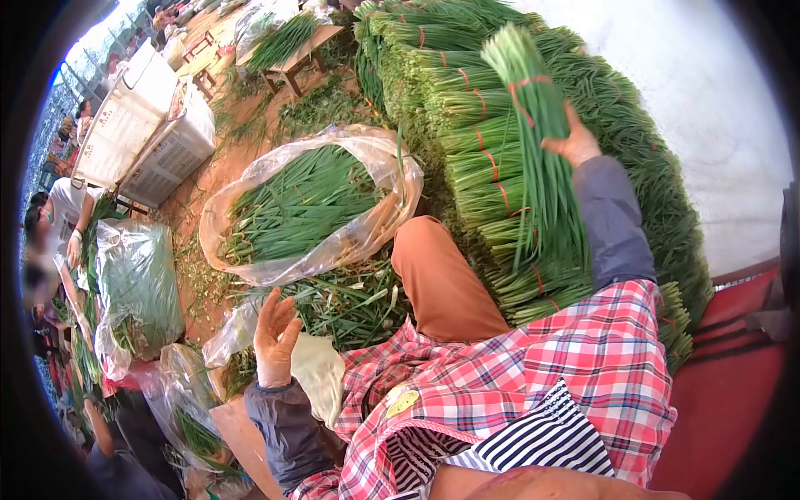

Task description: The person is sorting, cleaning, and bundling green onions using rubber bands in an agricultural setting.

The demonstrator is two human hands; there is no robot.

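Note:
My right hand (575, 142) is closed around a bundle of garlic chives (533, 104) tied with a red band. Its pale cut ends point up and away from me, and its green leaves hang over the big stack of banded chive bundles (479, 117). My left hand (275, 333) is raised beside my knee, fingers apart, with nothing in it. Just beyond that hand, an open clear plastic bag (221, 221) holds loose chives (308, 200). Scattered leaves (350, 308) lie between the bag and my lap.
White crates (167, 158) stand at the upper left. A low wooden bench (304, 50) carries more chives. Filled plastic bags (137, 279) line the left side, near another person's arm (77, 242). A white sheet (692, 108) lies beyond the stack at the right.

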